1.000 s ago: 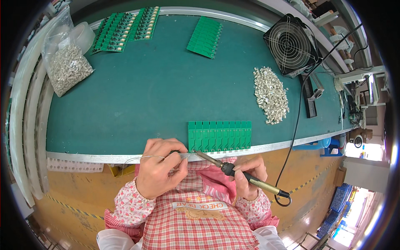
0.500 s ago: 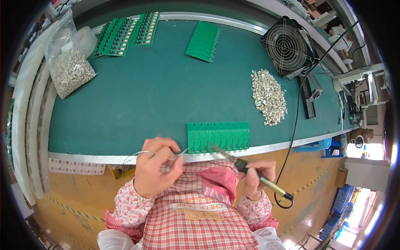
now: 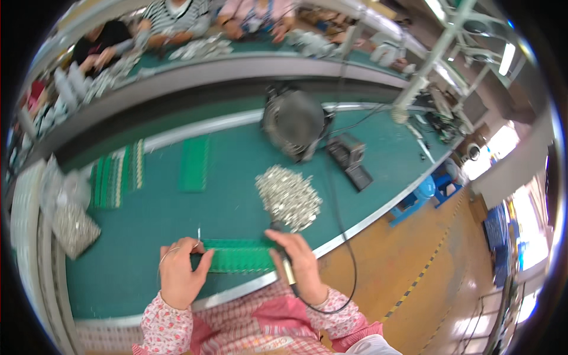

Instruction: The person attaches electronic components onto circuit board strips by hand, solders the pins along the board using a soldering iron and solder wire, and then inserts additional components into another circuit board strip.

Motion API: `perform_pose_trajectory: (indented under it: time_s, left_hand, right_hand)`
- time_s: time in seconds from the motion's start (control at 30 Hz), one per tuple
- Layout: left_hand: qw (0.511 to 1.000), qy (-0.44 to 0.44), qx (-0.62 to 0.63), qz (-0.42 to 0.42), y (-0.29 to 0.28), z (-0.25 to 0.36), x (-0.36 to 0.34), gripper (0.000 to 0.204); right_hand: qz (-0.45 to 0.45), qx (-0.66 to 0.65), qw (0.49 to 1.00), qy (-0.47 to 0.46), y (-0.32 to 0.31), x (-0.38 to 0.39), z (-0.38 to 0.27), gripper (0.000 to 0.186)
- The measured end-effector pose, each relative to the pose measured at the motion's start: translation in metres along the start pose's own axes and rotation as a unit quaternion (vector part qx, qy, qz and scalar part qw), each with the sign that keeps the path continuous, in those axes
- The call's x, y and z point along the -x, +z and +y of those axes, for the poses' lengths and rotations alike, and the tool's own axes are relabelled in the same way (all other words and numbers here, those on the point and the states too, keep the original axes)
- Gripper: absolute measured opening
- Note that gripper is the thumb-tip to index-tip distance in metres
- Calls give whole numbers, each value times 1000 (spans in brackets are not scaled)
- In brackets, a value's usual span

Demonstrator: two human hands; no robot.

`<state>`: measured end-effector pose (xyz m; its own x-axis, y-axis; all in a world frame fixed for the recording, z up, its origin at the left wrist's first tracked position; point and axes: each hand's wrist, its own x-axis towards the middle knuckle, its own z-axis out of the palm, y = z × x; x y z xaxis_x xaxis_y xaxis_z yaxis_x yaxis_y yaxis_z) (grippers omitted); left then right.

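Observation:
A green circuit board panel lies on the green work mat near the table's front edge, blurred by motion. My left hand is at the panel's left end, thumb and fingers bent around that end. A thin silvery solder wire stays in that hand, its end poking up past the fingers. My right hand is closed round a soldering iron with a dark and gold handle, beside the panel's right end. The iron's tip cannot be made out against the pile of small silvery parts.
A fan and a dark metal holder stand beyond the parts. Green boards, populated boards and a bag of parts lie left. The iron's cable loops right. Co-workers sit across; blue stools stand right.
My view has swung up and right. Both hands have moved from the table edge to the panel's two ends, and the panel sits further in on the mat. The iron has turned more upright.

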<state>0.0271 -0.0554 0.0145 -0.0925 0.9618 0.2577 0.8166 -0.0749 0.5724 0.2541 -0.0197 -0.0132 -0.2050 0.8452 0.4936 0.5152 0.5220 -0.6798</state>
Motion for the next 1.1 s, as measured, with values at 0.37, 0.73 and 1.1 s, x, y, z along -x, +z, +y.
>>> perform_pose_trajectory:
  time_s: [0.37, 0.73, 1.1]
  left_hand:
    - [984, 151, 88, -17, 13, -9, -84, 13]
    - [983, 151, -96, -36, 9, 44, 11, 37]
    - [893, 403, -177, 90, -28, 33, -39, 23]
  right_hand:
    - [-33, -77, 996, 38, 7, 10, -34, 48]
    - [-22, -90, 993, 66, 9, -12, -14, 44]
    - [80, -24, 993, 85, -27, -3, 8, 41]
